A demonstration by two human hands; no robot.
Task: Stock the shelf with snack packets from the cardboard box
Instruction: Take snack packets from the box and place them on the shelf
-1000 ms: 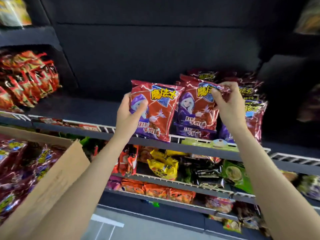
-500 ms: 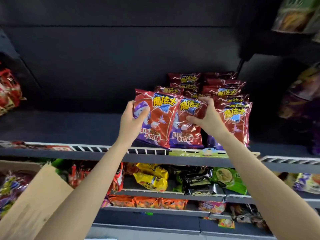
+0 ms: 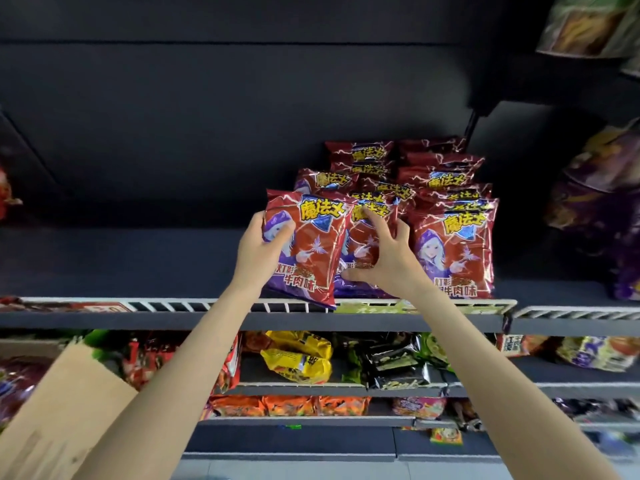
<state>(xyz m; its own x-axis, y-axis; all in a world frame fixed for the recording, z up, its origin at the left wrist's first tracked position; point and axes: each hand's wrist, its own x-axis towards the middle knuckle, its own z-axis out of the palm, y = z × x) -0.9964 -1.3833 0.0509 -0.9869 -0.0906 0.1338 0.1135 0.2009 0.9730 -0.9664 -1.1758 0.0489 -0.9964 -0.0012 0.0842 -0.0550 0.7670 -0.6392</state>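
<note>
Glossy crinkled packets [image 3: 304, 247], apparently foil.

A single wide-angle view, worn on the person's head, looks forward and a little upward at the dark shelf [image 3: 242, 320], close enough that both forearms reach in from the bottom corners. Lower shelves [image 3: 346, 388] fall beneath. The edges bend and blur, so the far right is perhaps another bay.

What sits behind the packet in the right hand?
Behind the packet held by the right hand, more red packets stand in rows; only their tops show, the rest is covered.
</note>
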